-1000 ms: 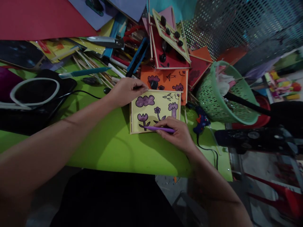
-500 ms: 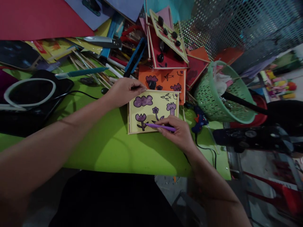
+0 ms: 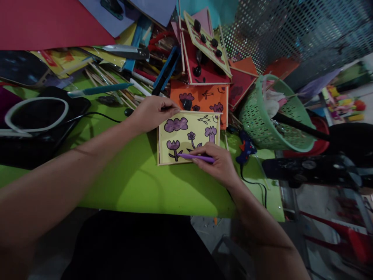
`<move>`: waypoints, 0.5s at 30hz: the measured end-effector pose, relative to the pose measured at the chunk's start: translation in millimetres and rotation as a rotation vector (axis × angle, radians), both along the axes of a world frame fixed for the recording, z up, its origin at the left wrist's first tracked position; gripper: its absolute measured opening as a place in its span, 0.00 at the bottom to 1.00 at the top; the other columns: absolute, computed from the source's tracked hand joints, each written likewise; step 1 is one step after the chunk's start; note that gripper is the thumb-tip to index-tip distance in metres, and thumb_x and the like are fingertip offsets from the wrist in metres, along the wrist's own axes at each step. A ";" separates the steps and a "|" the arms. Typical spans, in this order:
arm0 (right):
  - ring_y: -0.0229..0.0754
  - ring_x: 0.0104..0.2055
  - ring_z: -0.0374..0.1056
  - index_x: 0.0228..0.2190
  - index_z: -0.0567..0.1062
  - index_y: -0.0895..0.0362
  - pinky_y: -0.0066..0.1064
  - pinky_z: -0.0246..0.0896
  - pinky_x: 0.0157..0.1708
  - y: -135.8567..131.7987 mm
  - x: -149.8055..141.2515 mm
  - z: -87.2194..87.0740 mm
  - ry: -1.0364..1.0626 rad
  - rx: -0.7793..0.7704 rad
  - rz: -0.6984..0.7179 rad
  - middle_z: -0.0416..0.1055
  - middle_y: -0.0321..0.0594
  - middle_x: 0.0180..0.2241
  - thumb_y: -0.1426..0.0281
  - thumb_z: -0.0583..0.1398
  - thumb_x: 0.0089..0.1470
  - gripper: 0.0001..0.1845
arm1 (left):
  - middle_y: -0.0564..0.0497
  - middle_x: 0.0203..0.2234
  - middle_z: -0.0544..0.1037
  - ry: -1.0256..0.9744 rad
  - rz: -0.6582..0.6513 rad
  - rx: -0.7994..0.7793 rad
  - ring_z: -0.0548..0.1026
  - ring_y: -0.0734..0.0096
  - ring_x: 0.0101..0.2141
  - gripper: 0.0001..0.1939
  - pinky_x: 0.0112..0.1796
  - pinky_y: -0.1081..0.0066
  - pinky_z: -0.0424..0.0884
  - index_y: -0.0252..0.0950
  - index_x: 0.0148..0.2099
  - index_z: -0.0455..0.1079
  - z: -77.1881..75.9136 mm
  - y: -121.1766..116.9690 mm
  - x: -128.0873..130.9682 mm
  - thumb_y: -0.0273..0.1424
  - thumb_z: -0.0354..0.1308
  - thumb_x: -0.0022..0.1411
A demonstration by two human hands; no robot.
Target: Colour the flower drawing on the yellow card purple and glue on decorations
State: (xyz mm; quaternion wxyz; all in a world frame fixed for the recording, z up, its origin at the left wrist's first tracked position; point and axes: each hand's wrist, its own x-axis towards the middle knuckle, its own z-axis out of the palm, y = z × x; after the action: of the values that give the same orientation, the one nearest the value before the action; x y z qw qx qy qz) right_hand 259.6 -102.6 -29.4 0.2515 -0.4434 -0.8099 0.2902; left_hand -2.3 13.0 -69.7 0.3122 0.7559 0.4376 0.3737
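A yellow card [image 3: 201, 132] with purple flowers and a cloud, framed in wooden sticks, lies on the green table [image 3: 140, 182]. My left hand [image 3: 151, 112] presses its fingers together on the card's top left corner. My right hand [image 3: 220, 163] is closed round a purple crayon [image 3: 196, 157], whose tip rests by the left flower near the card's lower edge.
Behind the card lie an orange drawn card [image 3: 204, 99], red framed cards with black stones [image 3: 204, 46], loose sticks, scissors [image 3: 125, 51] and coloured paper. A green mesh basket [image 3: 274, 116] stands at right, a blue glue gun [image 3: 246, 149] beside it. A black device with a white ring [image 3: 37, 116] sits at left.
The crayon's tip shifted slightly over the left flower, back and forth. My left hand stayed on the card's corner.
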 end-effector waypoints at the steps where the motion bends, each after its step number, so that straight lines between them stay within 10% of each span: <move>1: 0.41 0.35 0.73 0.40 0.84 0.52 0.34 0.65 0.35 0.2 -0.1 0.0 0.001 0.000 -0.003 0.82 0.38 0.36 0.71 0.67 0.62 0.05 | 0.49 0.30 0.82 0.001 0.002 0.000 0.77 0.64 0.33 0.17 0.34 0.69 0.69 0.34 0.39 0.82 0.3 -0.2 0.2 0.41 0.58 0.67; 15: 0.42 0.35 0.73 0.41 0.84 0.52 0.34 0.64 0.35 1.0 -0.6 1.9 0.004 -0.012 -0.019 0.82 0.38 0.35 0.69 0.68 0.62 0.05 | 0.49 0.30 0.83 -0.013 0.012 -0.016 0.78 0.65 0.33 0.15 0.34 0.69 0.70 0.35 0.39 0.82 3.1 -1.4 -0.6 0.40 0.60 0.66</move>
State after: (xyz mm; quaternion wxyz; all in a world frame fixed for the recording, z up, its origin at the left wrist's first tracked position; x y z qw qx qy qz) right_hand 259.0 -101.6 -27.5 0.2535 -0.4520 -0.8033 0.2934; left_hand -2.9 11.6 -66.5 0.3191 0.7483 0.4430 0.3769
